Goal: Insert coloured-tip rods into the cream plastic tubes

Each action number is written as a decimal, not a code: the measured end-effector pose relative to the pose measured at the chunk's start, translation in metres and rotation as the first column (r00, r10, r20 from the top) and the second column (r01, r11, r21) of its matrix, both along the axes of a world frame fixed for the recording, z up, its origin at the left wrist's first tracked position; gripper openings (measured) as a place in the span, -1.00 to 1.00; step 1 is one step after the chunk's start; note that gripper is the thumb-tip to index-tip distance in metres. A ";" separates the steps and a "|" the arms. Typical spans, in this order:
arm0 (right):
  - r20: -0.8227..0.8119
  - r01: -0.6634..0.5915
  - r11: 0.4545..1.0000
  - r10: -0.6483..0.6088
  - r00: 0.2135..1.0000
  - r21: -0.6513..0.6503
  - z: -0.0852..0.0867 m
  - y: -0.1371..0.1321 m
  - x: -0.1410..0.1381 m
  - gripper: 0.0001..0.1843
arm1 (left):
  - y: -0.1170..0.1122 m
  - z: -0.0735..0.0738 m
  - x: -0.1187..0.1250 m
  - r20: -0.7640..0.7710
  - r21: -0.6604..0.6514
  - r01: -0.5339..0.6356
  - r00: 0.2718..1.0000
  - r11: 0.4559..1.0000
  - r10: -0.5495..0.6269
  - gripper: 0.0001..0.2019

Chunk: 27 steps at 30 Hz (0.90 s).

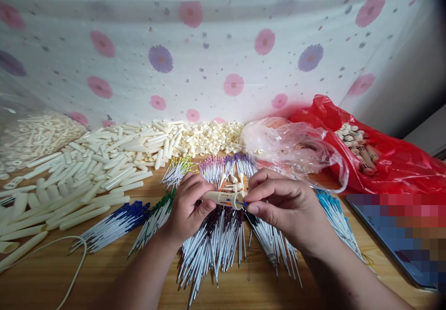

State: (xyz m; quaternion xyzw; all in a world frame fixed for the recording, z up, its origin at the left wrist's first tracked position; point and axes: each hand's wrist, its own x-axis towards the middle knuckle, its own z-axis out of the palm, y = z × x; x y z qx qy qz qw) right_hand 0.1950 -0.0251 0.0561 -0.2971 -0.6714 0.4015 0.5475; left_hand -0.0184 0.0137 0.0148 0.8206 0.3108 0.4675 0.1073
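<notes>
My left hand [190, 205] is closed around a cream slotted pen barrel [223, 199], held nearly level with its open end facing right. An orange piece and dark parts show through its slots. At that open end, the thumb and forefinger of my right hand [284, 201] pinch a small blue pen piece [245, 204], whose inner part reaches into the barrel. Below both hands, white pen refills with dark maroon ends [216, 240] fan out on the wooden table [114, 270]. Several small cream pen parts [234, 187] lie just behind the barrel.
Refills with blue ends [111, 224], green ends [155, 219] and teal ends [337, 217] lie around. Cream barrels [80, 184] heap at left, slotted pieces [212, 136] behind. A clear bag [289, 143], red bag [400, 161] and tablet [386, 235] occupy the right.
</notes>
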 end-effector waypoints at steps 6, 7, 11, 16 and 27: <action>0.124 0.126 0.973 -0.151 0.981 0.193 0.003 -0.002 -0.004 -0.94 | -0.001 0.001 0.000 -0.003 0.035 0.014 1.000 0.999 -0.014 -0.52; 0.144 0.140 0.964 -0.175 0.974 0.227 0.004 -0.003 -0.005 -0.93 | -0.001 0.002 0.000 -0.007 0.037 0.006 1.000 0.999 -0.006 -0.52; 0.193 0.168 0.936 -0.235 0.953 0.310 0.005 -0.008 -0.007 -0.89 | -0.002 0.001 0.000 -0.016 0.039 -0.004 1.000 0.999 0.005 -0.51; 0.197 0.176 0.927 -0.251 0.948 0.332 0.005 -0.009 -0.006 -0.88 | -0.001 0.000 0.000 -0.004 0.025 0.016 1.000 1.000 -0.016 -0.51; 0.266 0.223 0.891 -0.343 0.901 0.396 0.001 -0.008 -0.012 -0.86 | 0.000 0.001 0.001 -0.057 0.065 -0.036 0.998 0.997 0.040 -0.53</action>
